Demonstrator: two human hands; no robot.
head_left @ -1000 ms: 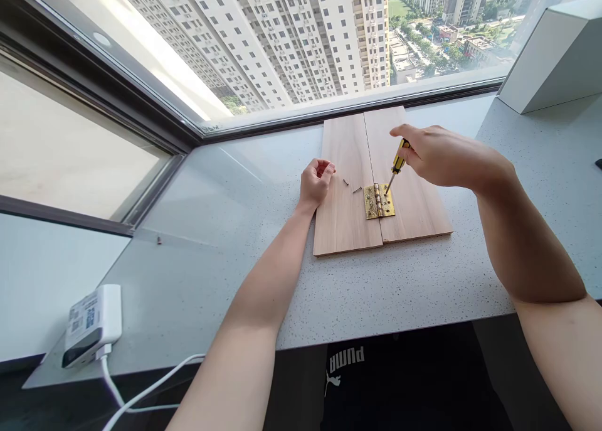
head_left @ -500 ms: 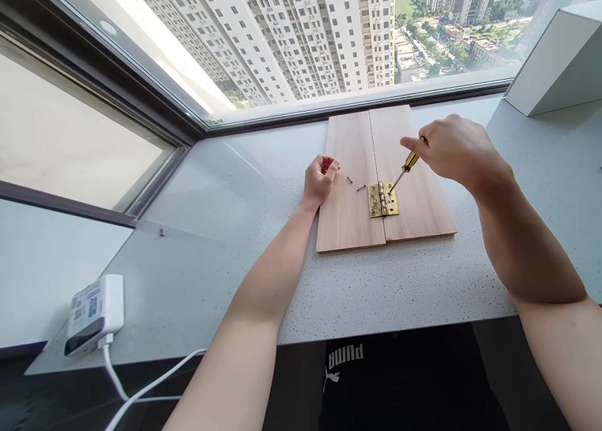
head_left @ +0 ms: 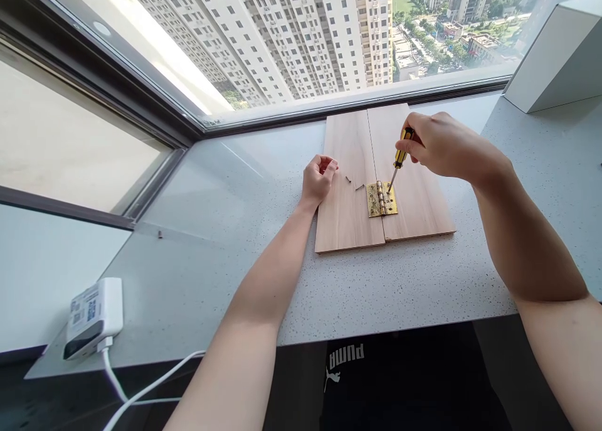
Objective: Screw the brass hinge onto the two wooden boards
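Note:
Two wooden boards (head_left: pixel 348 218) lie side by side on a grey speckled counter, joined by a brass hinge (head_left: pixel 381 199) across their seam. My right hand (head_left: pixel 442 145) is closed round a yellow-and-black screwdriver (head_left: pixel 399 158), its tip resting on the hinge's right leaf near the top. My left hand (head_left: pixel 317 180) rests curled at the left board's edge, fingers bent inward; nothing shows in it. Two loose screws (head_left: pixel 353 183) lie on the left board between that hand and the hinge.
A white device (head_left: pixel 91 318) with a white cable (head_left: pixel 141 390) sits at the counter's near left corner. A white box (head_left: pixel 559 61) stands at the far right. A window frame runs along the back edge. One small screw (head_left: pixel 160 234) lies on the counter at left.
The screwdriver handle swung from tilted right back to a steeper, more upright angle, its tip staying on the hinge. My left hand has barely moved.

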